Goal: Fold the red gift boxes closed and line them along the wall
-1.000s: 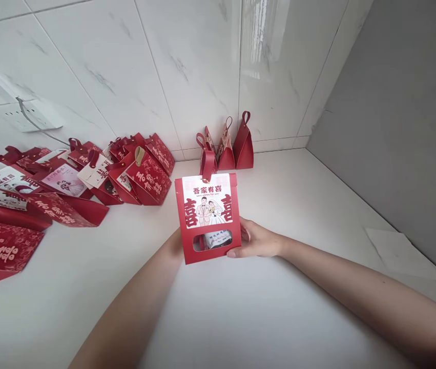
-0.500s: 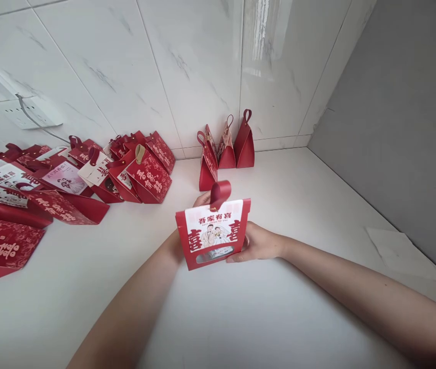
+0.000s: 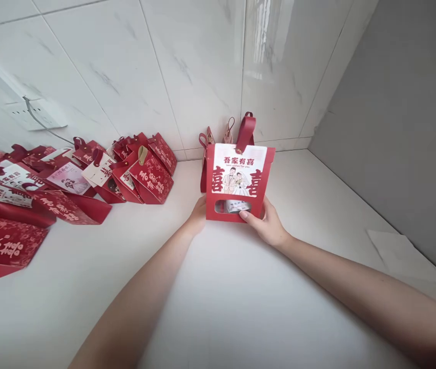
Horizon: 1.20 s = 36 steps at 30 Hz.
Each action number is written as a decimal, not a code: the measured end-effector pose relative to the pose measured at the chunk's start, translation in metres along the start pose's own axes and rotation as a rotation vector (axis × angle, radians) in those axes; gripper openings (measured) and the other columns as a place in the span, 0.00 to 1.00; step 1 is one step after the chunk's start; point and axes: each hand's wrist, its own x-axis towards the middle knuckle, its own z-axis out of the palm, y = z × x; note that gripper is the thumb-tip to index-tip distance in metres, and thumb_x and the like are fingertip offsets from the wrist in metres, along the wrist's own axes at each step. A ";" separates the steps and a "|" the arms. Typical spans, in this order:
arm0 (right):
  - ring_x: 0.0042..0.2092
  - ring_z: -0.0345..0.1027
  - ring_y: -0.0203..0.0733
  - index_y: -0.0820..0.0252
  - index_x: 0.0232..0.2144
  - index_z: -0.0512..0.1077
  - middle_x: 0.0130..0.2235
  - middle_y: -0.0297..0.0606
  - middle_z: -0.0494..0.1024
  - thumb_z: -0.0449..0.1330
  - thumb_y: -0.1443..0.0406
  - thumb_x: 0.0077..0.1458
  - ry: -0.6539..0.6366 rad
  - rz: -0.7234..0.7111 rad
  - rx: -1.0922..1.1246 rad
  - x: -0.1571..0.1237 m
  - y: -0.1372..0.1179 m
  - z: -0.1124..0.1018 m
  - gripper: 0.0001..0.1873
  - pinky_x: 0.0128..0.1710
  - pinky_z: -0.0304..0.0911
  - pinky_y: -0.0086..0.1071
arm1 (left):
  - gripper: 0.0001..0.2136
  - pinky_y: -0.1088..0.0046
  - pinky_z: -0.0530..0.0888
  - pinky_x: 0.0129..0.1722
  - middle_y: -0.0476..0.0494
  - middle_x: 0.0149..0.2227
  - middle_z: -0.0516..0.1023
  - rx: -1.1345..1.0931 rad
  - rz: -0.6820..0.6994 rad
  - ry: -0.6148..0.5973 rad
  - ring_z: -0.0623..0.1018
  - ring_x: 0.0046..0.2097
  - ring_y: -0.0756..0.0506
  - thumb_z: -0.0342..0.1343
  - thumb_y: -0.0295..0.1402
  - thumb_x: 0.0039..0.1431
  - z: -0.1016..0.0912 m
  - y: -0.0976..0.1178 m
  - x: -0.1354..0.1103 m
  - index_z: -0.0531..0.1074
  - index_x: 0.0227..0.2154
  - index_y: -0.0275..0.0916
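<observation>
A red gift box [image 3: 239,179] with a ribbon loop, a white panel showing a couple, and an oval window faces me between my two hands. My right hand [image 3: 267,223] grips its lower right side, thumb on the front near the window. At its lower left edge is my left hand [image 3: 198,215], its fingers hidden behind the box. Something in white wrapping shows through the window. Just behind the held box, several similar red boxes [image 3: 203,169] stand near the wall, mostly covered by it.
To the left, many red gift boxes [image 3: 150,177] are crowded on the white table [image 3: 210,302]. A wall socket [image 3: 35,115] with a grey cable is above them. White paper [image 3: 402,253] lies at right by a grey panel [image 3: 402,128]. A tiled wall [image 3: 194,61] rises behind.
Both hands have moved the gift box away from me and to the right. It now stands more upright and hides most of the boxes behind it.
</observation>
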 end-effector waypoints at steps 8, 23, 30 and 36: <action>0.54 0.69 0.50 0.55 0.52 0.64 0.55 0.45 0.73 0.62 0.50 0.55 0.209 0.084 -0.042 0.008 0.006 -0.002 0.28 0.51 0.69 0.44 | 0.38 0.54 0.71 0.53 0.40 0.63 0.65 -0.004 -0.057 -0.193 0.72 0.59 0.33 0.69 0.33 0.47 -0.007 -0.004 -0.007 0.60 0.61 0.53; 0.63 0.57 0.49 0.51 0.59 0.56 0.63 0.42 0.62 0.57 0.52 0.61 0.109 -0.143 -0.025 0.004 0.000 -0.004 0.28 0.63 0.58 0.45 | 0.27 0.54 0.70 0.54 0.37 0.55 0.75 0.094 -0.106 -0.113 0.72 0.58 0.32 0.68 0.39 0.48 0.003 0.001 -0.006 0.71 0.53 0.41; 0.49 0.73 0.46 0.49 0.59 0.56 0.62 0.44 0.63 0.60 0.52 0.59 -0.021 0.041 0.026 0.004 0.007 0.001 0.30 0.47 0.73 0.43 | 0.24 0.52 0.70 0.55 0.37 0.59 0.71 -0.149 -0.046 0.054 0.73 0.58 0.36 0.57 0.45 0.60 0.010 -0.003 -0.012 0.66 0.57 0.43; 0.43 0.75 0.45 0.51 0.61 0.54 0.58 0.46 0.68 0.64 0.53 0.55 -0.084 0.014 -0.089 -0.005 0.006 0.009 0.36 0.41 0.74 0.41 | 0.24 0.56 0.69 0.57 0.40 0.57 0.73 -0.340 -0.026 0.059 0.73 0.57 0.38 0.55 0.45 0.61 0.032 0.006 -0.025 0.65 0.58 0.43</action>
